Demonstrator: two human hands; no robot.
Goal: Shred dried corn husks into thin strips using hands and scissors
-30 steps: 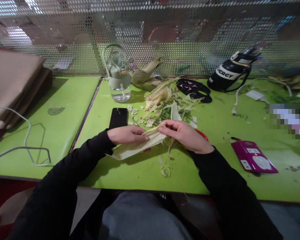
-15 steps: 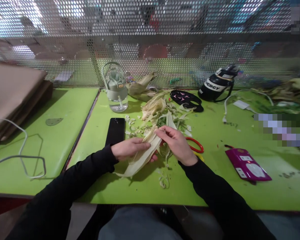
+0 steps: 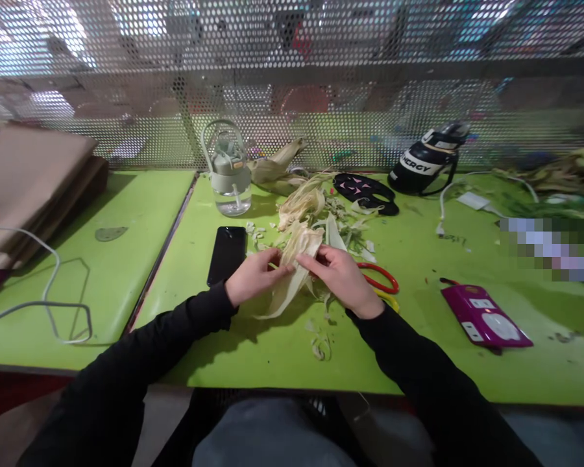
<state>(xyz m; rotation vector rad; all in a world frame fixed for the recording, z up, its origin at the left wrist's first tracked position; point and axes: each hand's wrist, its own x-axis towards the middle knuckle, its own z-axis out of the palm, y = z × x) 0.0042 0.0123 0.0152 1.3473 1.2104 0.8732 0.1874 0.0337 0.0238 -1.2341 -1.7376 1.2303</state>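
Observation:
A pale dried corn husk is stretched between my two hands above the table. My left hand pinches its left edge, thumb on top. With thumb and fingers closed, my right hand grips the opposite side near the upper end. The husk's narrow tip hangs down toward me. Behind it lie a bunch of husks and scattered green and pale scraps. Red-handled and yellow-handled scissors rest beside my right hand, their blades hidden. Left of the husk is a black phone.
A clear water bottle and a larger husk bundle stand along the mesh screen. A black bottle leans near a black cutout piece. A purple power strip sits right; brown paper bags lie left.
Both hands have turned the husk and lifted its wide end. The left hand has moved a little up and right, and its fingers now pinch the edge. The view has shifted slightly.

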